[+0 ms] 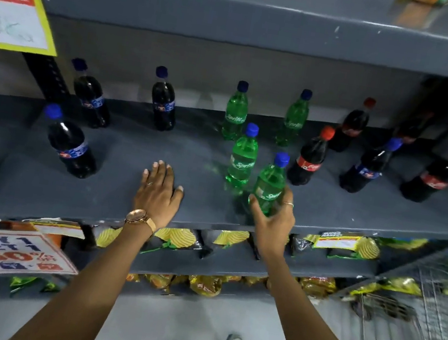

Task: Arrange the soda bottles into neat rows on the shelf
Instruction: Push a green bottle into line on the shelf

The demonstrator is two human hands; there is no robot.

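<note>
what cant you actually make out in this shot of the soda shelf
- Head view, far right: the dark bottles at the back sit in shadow and blur; their number and labels are unclear.
- Green bottle: its base is hidden by the right hand.
- Yellow sign: cut off by the left edge, print blurred.

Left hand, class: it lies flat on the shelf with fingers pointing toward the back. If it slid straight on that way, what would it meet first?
Probably the dark blue-capped bottle at the back; the shelf before the left hand looks bare until there, though depth is uncertain.
</note>
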